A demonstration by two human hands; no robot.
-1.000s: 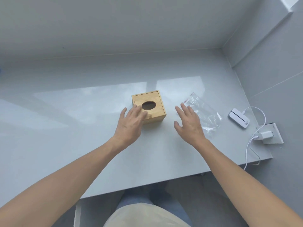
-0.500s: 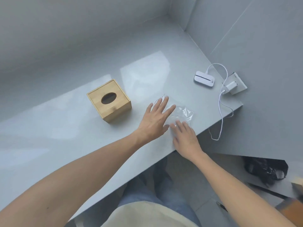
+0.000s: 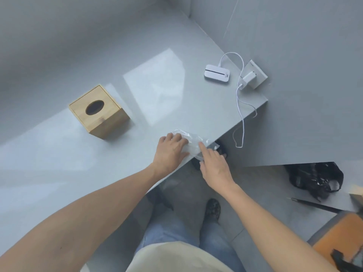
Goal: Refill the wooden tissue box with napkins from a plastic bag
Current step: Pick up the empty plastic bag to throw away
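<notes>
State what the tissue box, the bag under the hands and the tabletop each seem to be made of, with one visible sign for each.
Tissue box: light wood, probably bamboo, matte; visible grain and a darker knot on one edge.
Bag: thin clear plastic film, glossy; the surface shows through it and its creases catch light.
Tabletop: smooth grey material, perhaps glass or laminate; it reflects bright window patches.

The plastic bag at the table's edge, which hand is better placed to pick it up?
Probably the right hand. Its fingers already lie on the plastic bag where it overhangs the table edge, so they could curl under it. The left hand presses flat on the bag's other end, better suited to steadying it.
</notes>
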